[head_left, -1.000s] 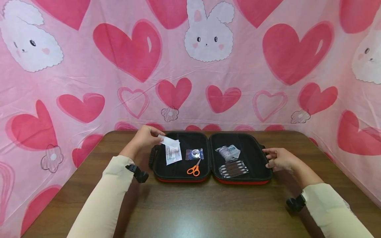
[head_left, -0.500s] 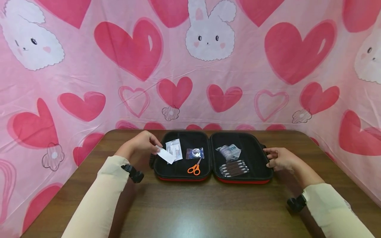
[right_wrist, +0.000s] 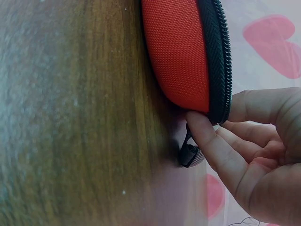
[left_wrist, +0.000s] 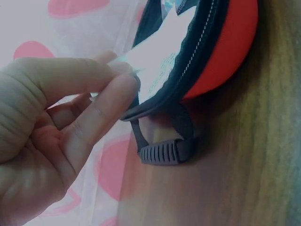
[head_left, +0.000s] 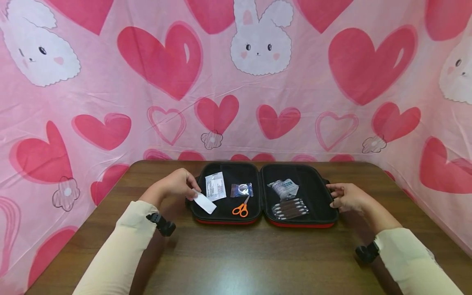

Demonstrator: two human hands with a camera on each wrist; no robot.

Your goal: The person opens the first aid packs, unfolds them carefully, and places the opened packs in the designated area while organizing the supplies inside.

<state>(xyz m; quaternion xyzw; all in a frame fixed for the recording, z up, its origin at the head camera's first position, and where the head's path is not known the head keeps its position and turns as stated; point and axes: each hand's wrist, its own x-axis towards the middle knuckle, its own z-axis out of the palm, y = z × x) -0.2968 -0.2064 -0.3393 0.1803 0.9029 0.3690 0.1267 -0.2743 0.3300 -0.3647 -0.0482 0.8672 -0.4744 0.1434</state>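
Note:
An unzipped black-lined case [head_left: 318, 200] with a red outer shell lies spread flat on the wooden table. My left hand [head_left: 177, 184] pinches one end of a small white packet [head_left: 205, 203] between thumb and fingers, its other end over the left half of the case. In the left wrist view this packet [left_wrist: 160, 52] overlaps the zipped rim. A printed white packet [head_left: 215, 186] lies just behind it, inside the case. My right hand [head_left: 348, 197] grips the right edge of the case, with the thumb [right_wrist: 204, 132] low against the red shell and a finger at the zipper.
Orange-handled scissors [head_left: 241, 207] and a blue-and-clear packet [head_left: 248, 190] with a white ring lie in the left half. Wrapped bandage rolls [head_left: 282, 189] and a sleeve of cotton swabs [head_left: 290, 209] lie in the right half. A heart-patterned cloth [head_left: 217, 139] hangs behind the table.
My left hand has come down and nearer with the white packet, swinging it off the printed packet towards the case's front left. The right hand stays at the case's edge.

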